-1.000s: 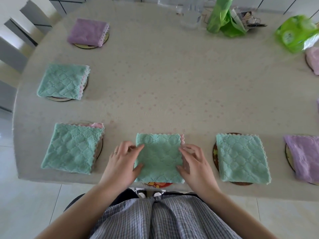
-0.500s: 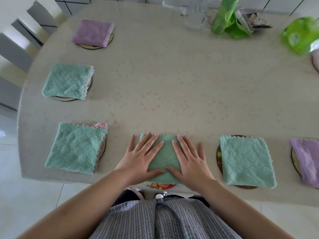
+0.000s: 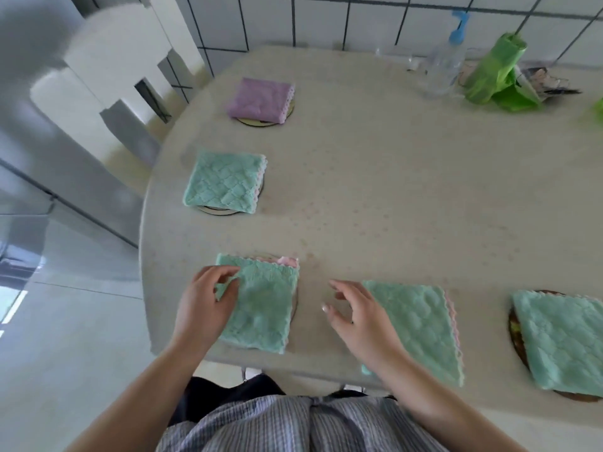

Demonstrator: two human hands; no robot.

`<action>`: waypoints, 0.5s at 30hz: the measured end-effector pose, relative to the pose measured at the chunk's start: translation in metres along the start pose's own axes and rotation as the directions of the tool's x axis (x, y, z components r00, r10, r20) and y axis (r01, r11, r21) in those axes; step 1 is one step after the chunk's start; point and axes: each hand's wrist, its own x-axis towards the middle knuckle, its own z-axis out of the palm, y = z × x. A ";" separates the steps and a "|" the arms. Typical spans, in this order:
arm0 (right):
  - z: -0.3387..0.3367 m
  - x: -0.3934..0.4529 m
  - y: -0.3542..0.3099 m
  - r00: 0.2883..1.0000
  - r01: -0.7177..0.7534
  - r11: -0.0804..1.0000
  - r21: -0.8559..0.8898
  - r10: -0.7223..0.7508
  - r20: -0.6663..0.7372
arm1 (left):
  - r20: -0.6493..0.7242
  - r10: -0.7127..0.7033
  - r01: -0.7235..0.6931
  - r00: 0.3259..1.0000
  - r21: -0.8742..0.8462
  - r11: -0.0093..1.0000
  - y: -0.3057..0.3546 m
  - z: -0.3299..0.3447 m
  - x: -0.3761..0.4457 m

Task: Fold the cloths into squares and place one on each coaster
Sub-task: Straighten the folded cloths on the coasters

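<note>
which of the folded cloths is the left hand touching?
The green cloth at the near-left table edge, pink corner showing at its top right. The left hand has fingers on its left edge; the other cloths lie untouched by it.

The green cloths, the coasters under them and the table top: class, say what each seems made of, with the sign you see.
Green cloths: soft fleecy fabric, probably microfibre; quilted fluffy nap, scalloped stitched edge.
Coasters: stiff thin discs, perhaps wood or cork; dark flat rim, mostly hidden.
Table top: smooth, hard, beige and speckled; laminate or stone-look, cannot tell which.
</note>
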 end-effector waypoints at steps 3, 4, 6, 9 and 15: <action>0.035 0.015 -0.020 0.994 -0.104 0.989 0.108 0.102 0.029 | 0.103 -0.140 0.143 0.985 -0.016 0.990 -0.037 -0.019 0.016; 0.044 0.020 -0.025 0.993 -0.121 0.986 0.119 0.119 0.020 | 0.151 -0.142 0.145 0.978 -0.011 0.989 -0.046 -0.022 0.020; 0.056 0.027 -0.032 0.989 -0.149 0.985 0.083 0.150 -0.001 | 0.242 -0.124 0.129 0.962 -0.004 0.992 -0.054 -0.025 0.028; 0.066 0.034 -0.038 0.987 -0.160 0.987 -0.014 0.160 -0.016 | 0.329 -0.070 0.070 0.942 0.013 0.997 -0.060 -0.029 0.035; 0.072 0.038 -0.042 0.986 -0.165 0.979 -0.121 0.161 -0.042 | 0.358 0.059 -0.065 0.932 0.003 0.998 -0.053 -0.028 0.044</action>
